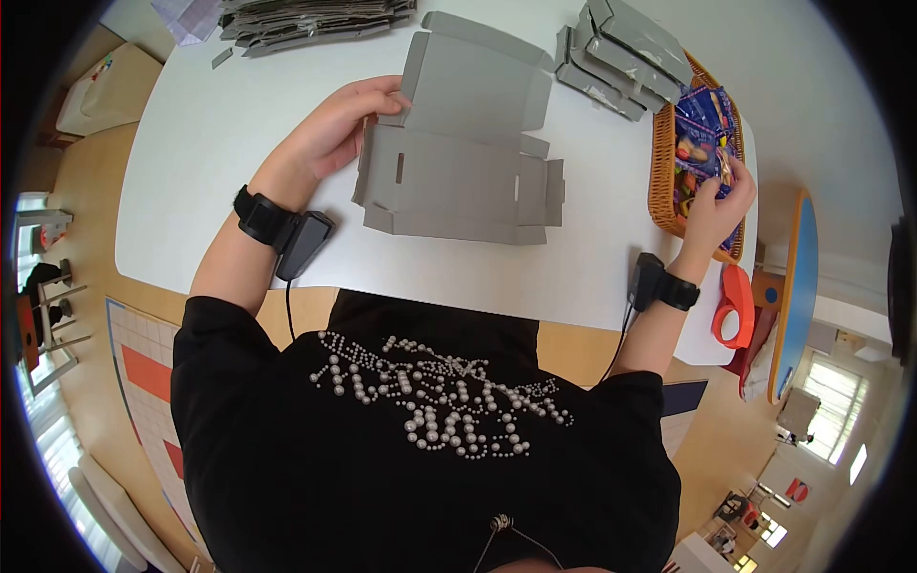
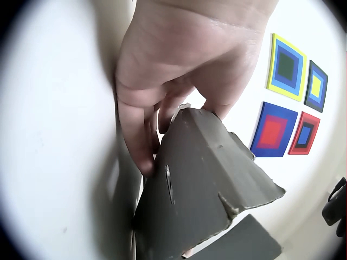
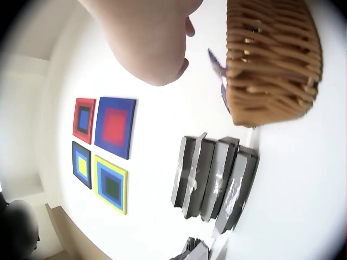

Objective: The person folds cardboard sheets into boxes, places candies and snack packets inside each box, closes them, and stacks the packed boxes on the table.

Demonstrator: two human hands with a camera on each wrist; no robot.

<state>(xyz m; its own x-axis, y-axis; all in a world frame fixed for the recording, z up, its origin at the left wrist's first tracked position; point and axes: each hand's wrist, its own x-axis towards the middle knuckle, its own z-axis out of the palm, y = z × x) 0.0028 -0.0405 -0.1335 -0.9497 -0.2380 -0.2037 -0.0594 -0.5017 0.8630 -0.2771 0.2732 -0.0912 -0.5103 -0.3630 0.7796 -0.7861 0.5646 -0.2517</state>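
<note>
An opened grey cardboard box (image 1: pixel 449 177) lies on the white table, its lid flap spread away from the person. The left hand (image 1: pixel 339 124) grips its left edge near the fold; in the left wrist view, the left hand (image 2: pixel 184 70) has thumb and fingers around the grey cardboard (image 2: pixel 190 179). At the right, the right hand (image 1: pixel 723 205) is over a wicker basket (image 1: pixel 661 177) of blue and purple packets (image 1: pixel 697 134), fingertips at the packets; whether one is pinched is unclear. The right wrist view shows the right hand (image 3: pixel 152 43) beside the basket (image 3: pixel 274 65).
Closed grey boxes (image 1: pixel 621 57) are stacked at the back right, left of the basket. A pile of flat grey cardboard (image 1: pixel 315 21) lies at the back left, with a small grey scrap (image 1: pixel 222 57) near it. A red tape dispenser (image 1: pixel 734 307) stands at the right edge.
</note>
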